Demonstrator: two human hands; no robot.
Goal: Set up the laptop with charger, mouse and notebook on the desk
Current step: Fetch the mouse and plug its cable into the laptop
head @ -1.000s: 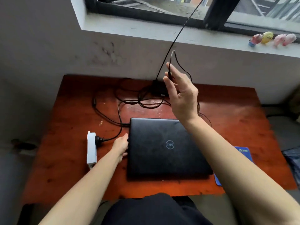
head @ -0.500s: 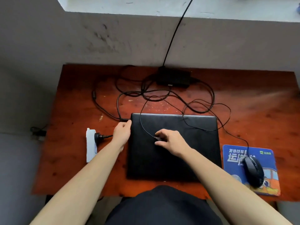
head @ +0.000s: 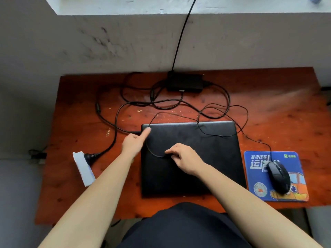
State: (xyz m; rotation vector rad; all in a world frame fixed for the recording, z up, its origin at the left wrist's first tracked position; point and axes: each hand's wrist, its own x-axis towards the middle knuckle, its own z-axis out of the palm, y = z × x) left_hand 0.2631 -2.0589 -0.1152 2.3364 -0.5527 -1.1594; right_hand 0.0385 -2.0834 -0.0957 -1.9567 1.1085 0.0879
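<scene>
The laptop [head: 189, 158] lies closed, lid up, flat on the table [head: 268, 104], near its front edge and roughly at the middle of its width. The left hand [head: 133, 144] is beside the laptop's left edge; its index finger is straight, with the tip on the far left corner of the lid, and it grips nothing. The right hand [head: 184, 158] is over the middle of the lid, thumb and fingers pinched on the free end of the thin mouse cable [head: 215, 135]. The two hands are apart.

The mouse cable loops across the lid, passes over the far right corner and runs to the mouse [head: 278, 177]. The mouse sits on a blue printed mouse pad [head: 275, 194], just beside the laptop's right edge.

The charger brick [head: 184, 83] rests at the far edge of the table, against the wall [head: 71, 42]. The charger cable [head: 116, 122] lies in loose loops between the brick and the laptop and meets the laptop at its far left corner. A black plug [head: 91, 155] is seated in a white power strip [head: 83, 168], which lies left of the laptop
</scene>
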